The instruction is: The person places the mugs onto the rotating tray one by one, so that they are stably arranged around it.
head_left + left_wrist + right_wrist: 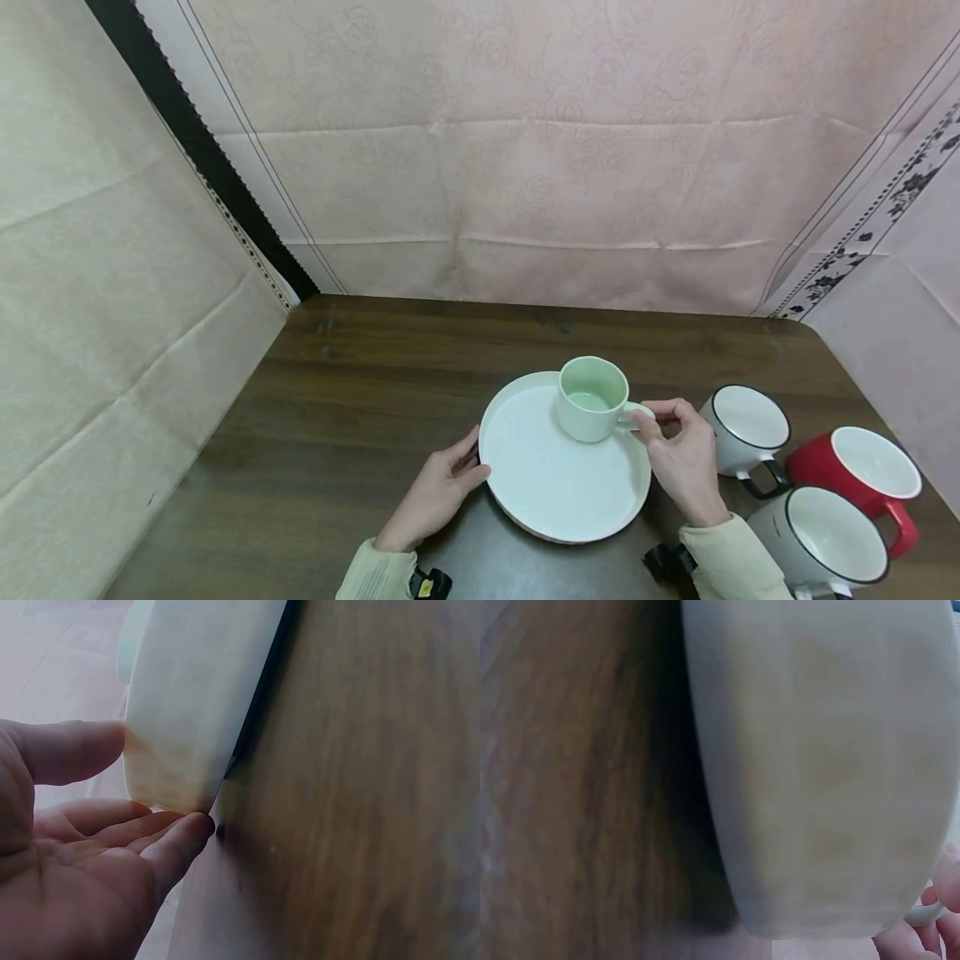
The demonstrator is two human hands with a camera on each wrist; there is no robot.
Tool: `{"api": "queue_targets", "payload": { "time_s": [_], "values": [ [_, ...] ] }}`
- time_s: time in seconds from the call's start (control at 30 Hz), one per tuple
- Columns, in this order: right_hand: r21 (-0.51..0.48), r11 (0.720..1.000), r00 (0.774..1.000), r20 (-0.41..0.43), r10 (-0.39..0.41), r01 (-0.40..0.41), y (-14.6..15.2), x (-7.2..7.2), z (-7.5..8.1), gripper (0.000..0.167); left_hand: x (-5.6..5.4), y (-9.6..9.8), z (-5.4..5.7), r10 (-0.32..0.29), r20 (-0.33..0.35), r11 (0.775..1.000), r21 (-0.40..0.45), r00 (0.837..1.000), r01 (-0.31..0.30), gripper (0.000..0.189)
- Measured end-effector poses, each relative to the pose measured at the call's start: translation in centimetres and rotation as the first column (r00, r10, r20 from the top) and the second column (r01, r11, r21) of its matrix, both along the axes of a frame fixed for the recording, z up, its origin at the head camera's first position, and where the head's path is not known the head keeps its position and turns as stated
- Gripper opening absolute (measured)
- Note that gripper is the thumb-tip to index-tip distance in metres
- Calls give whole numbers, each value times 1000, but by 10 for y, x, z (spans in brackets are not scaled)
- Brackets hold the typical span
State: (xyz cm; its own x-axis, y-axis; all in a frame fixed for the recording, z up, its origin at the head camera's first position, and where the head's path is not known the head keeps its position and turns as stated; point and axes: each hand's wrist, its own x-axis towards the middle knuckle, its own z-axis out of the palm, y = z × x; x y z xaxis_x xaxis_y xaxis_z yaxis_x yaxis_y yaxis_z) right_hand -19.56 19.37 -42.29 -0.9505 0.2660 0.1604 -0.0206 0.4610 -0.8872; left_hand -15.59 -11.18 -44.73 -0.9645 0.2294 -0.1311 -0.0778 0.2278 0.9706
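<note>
A pale green mug (588,408) stands upright near the back right edge of a thick, round white stand (562,492). My right hand (678,450) pinches the mug's handle between thumb and fingers. At the stand's left side, my left hand (438,492) holds the edge, thumb at the top rim and fingers lower on the side wall. The left wrist view shows that thumb and the fingers (176,847) on the pale side wall. In the right wrist view the stand's wall (832,765) fills much of the picture, with fingertips (900,941) by the handle at the lower right corner.
To the right are a small white mug (750,417) with black rim and handle, a red mug (840,467) and a larger black-rimmed white mug (787,525), close to my right sleeve. Cloth walls (525,183) enclose the dark wooden table (315,467) at back and sides.
</note>
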Motion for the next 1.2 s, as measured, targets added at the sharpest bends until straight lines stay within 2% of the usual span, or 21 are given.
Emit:
{"api": "queue_targets", "payload": {
  "time_s": [0.33,0.63,0.97,1.2],
  "values": [
    [65,998,1000,-23,-9,11,0,-1,-4,22,1,0,0,-6,2,1000,9,1000,6,63],
    [124,992,996,-86,-8,18,-3,-2,-6,20,1,-1,-1,-11,7,1000,10,1000,11,63],
    [174,985,998,-70,-7,19,-4,-1,-2,25,1,0,0,-7,5,1000,3,1000,7,63],
    [191,982,996,-90,1,16,-5,-3,0,26,0,0,0,-1,2,1000,-8,1000,1,63]
  ]
}}
